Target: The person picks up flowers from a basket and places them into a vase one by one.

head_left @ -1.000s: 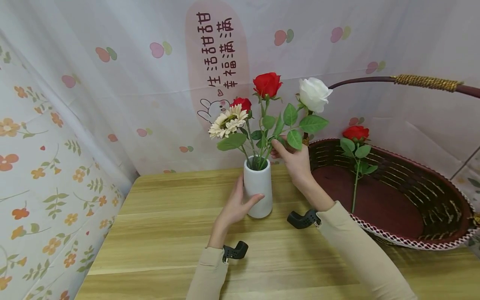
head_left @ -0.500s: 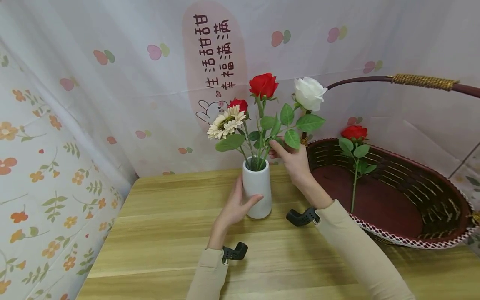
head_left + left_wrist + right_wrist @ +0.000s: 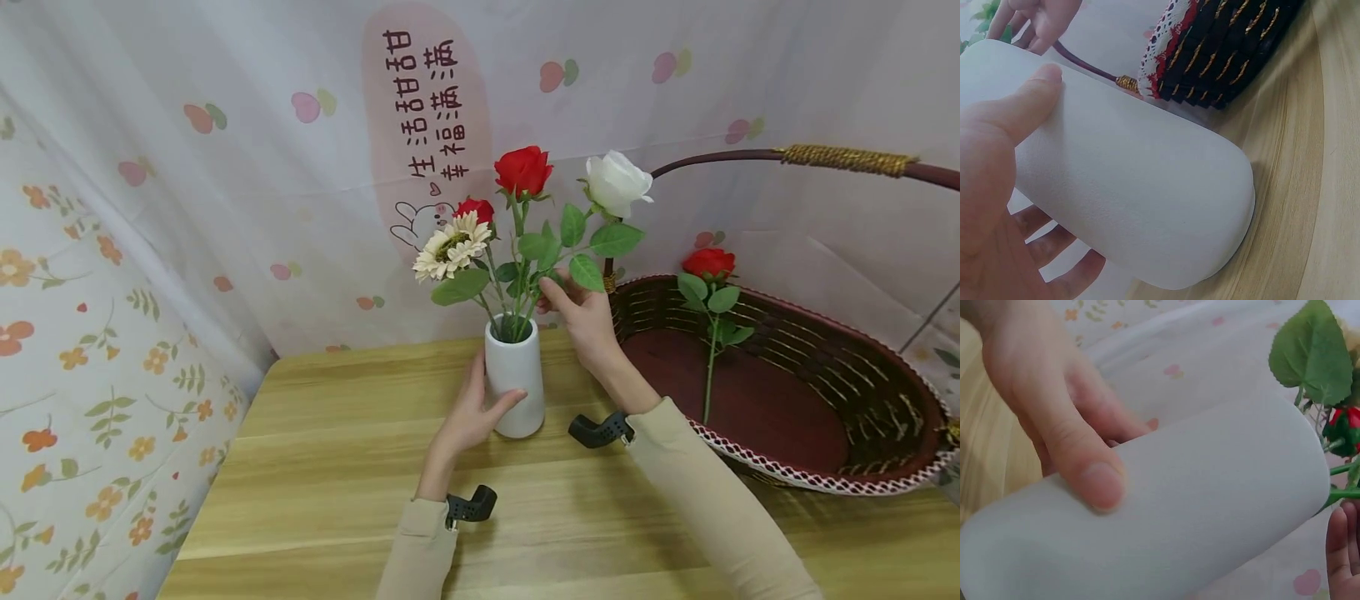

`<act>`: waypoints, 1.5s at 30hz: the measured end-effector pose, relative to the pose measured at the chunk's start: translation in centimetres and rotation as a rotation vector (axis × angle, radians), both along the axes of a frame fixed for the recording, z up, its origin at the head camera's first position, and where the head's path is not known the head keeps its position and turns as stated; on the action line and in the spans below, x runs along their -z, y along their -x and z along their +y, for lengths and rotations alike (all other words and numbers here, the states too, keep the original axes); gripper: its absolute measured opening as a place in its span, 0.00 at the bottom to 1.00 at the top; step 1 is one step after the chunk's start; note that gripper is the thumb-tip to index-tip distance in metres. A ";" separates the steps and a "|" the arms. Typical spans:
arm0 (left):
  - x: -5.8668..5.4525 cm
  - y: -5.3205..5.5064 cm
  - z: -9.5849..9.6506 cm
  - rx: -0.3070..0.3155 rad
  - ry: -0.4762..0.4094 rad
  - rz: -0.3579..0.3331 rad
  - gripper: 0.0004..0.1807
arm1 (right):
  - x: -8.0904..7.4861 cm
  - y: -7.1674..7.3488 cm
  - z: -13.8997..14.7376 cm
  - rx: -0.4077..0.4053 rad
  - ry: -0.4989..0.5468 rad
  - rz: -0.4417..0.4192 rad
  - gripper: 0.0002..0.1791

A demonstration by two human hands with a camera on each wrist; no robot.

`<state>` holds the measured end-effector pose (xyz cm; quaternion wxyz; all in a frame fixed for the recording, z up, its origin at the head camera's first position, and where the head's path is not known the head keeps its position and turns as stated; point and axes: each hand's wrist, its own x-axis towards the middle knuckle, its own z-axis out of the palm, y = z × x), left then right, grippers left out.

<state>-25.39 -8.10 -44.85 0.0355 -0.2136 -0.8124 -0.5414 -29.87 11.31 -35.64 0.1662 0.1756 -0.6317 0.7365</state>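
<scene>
Head view is showing the left hand [image 3: 467,419] gripping the vase [image 3: 515,385] and the right hand [image 3: 583,315] pinching the white rose [image 3: 617,183] stem, while wrist cameras are cropping out every bloom.

vase [image 3: 514,385]: white, matte, cylindrical with a rounded base; stands upright on the wooden table, near its far edge, just left of the basket; mouth filled with green stems; the left hand [image 3: 467,415] grips its lower body, thumb on the front, fingers round the back.
white rose [image 3: 617,183]: full bloom at the right of the bunch, leaning right; leafy green stem slants down into the vase; the right hand [image 3: 584,317] pinches that stem just above the vase mouth.
other flowers in vase: 2 red roses, 1 cream sunflower, all upright or slightly tilted left.
</scene>
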 end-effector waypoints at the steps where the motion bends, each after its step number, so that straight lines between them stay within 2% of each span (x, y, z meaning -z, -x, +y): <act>1: 0.1 0.0 -0.1 0.000 -0.001 -0.002 0.51 | 0.1 0.0 0.0 -0.012 0.010 -0.029 0.19; 5: 0.2 0.0 -0.2 0.001 -0.002 -0.011 0.52 | 0.5 0.1 -0.1 -0.050 0.040 -0.142 0.26; 7: 0.1 -0.1 -0.3 0.000 -0.002 -0.015 0.52 | 0.7 0.0 -0.2 -0.050 0.039 -0.164 0.29; 15: 0.1 -0.2 -0.3 0.001 0.002 -0.013 0.52 | 0.7 -0.1 -0.5 -0.010 0.036 -0.168 0.27; 20: 0.1 -0.1 -0.3 0.000 0.009 -0.016 0.52 | 0.7 -0.2 -0.5 -0.004 0.075 -0.203 0.38; 22: 0.1 -0.1 -0.3 0.001 0.014 -0.025 0.52 | 0.7 -0.3 -0.6 -0.001 0.098 -0.207 0.38; 26: 0.1 0.0 -0.3 0.004 0.012 -0.023 0.52 | 0.8 -0.3 -0.7 0.005 0.104 -0.186 0.33; 31: 0.1 0.0 -0.2 0.004 0.013 0.000 0.52 | 0.7 -0.4 -0.8 0.038 0.060 -0.150 0.08; 36: -0.1 0.0 -0.3 0.005 0.024 -0.018 0.52 | 0.2 -0.4 -0.7 0.118 -0.019 -0.099 0.09; 41: -0.1 -0.1 -0.4 0.001 0.018 -0.027 0.52 | 0.5 -0.4 -0.9 0.084 -0.039 -0.150 0.09; 45: -0.1 -0.2 -0.3 -0.001 0.014 -0.034 0.51 | 0.8 -0.4 -1.0 0.077 -0.035 -0.154 0.11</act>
